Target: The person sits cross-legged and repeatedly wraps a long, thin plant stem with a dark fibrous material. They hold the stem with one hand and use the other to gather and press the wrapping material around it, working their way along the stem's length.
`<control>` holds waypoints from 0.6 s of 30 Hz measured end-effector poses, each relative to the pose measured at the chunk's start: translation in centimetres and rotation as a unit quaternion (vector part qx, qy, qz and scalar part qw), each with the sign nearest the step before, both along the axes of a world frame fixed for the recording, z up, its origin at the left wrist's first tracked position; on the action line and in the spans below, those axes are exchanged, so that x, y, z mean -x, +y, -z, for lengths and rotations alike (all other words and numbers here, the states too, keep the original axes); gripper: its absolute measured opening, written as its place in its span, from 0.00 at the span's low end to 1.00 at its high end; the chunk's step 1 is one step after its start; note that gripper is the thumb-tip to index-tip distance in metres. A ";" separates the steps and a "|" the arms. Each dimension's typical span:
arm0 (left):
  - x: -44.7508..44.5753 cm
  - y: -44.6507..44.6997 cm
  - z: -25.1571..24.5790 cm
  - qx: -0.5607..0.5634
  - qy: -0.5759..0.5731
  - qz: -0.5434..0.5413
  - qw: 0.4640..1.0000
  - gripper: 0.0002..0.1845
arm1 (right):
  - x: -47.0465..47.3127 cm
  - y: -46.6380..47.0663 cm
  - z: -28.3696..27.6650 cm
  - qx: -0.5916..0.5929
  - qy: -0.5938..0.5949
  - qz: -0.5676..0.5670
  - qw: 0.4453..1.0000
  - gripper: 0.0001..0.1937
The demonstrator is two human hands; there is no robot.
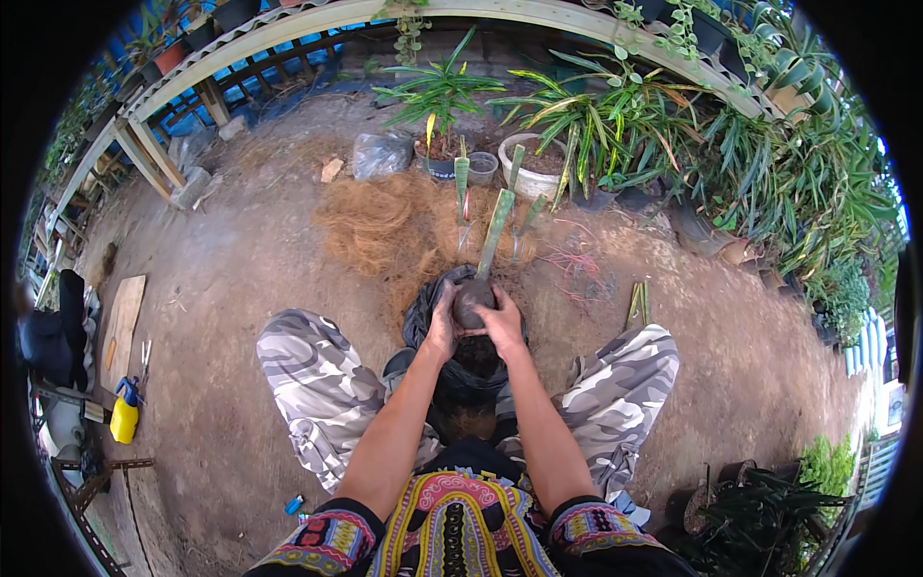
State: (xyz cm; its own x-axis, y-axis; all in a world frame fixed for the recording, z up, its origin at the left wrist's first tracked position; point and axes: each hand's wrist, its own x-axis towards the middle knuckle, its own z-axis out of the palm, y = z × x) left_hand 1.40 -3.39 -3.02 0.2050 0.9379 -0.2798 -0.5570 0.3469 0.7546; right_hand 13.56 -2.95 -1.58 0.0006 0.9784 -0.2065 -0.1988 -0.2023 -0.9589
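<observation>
Between my left hand [443,324] and my right hand [502,322] is a dark, rounded ball of soil [473,303]. A single upright snake plant leaf [495,232] rises out of its top. Both palms press the ball from the sides, thumbs towards me. Beneath it stands a black plastic bag [425,306] with its mouth open and dark soil [476,355] inside, between my legs. Just beyond lies a heap of brown coconut fibre [378,223], with more snake plant leaves [461,180] standing in fibre-covered bundles beside it.
Red twine [573,267] and cut leaf pieces [639,303] lie on the ground at right. A white pot [533,169], a clear plastic bag [382,155] and potted plants stand ahead. At left are a yellow spray bottle [124,418] and a wooden board [124,324].
</observation>
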 end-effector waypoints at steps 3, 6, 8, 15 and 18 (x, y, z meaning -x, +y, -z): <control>-0.6 0.5 0.5 0.080 -0.076 -0.077 0.991 0.41 | 1.6 -0.6 -0.1 -0.170 -0.269 0.013 0.948 0.26; -0.9 0.2 1.2 0.105 -0.010 -0.133 0.986 0.35 | 3.0 -1.0 0.1 -0.155 -0.312 0.068 0.935 0.22; -0.8 0.2 1.3 0.126 0.004 -0.152 0.980 0.30 | 3.2 -1.1 0.3 -0.155 -0.292 0.072 0.941 0.20; -0.3 0.1 1.0 0.077 -0.148 -0.115 0.979 0.23 | 3.5 -0.7 1.2 -0.226 -0.289 0.083 0.927 0.19; 0.0 0.3 1.4 0.086 -0.182 -0.107 0.974 0.22 | 3.4 -0.4 2.0 -0.220 -0.271 0.062 0.935 0.21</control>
State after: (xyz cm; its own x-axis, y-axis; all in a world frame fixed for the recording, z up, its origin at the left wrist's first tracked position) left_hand 1.43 -3.07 -4.39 0.1251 0.9158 -0.3817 -0.8497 0.2975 0.4354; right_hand 10.20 -3.36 -3.58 0.1079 0.9542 0.2789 0.3448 0.2272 -0.9108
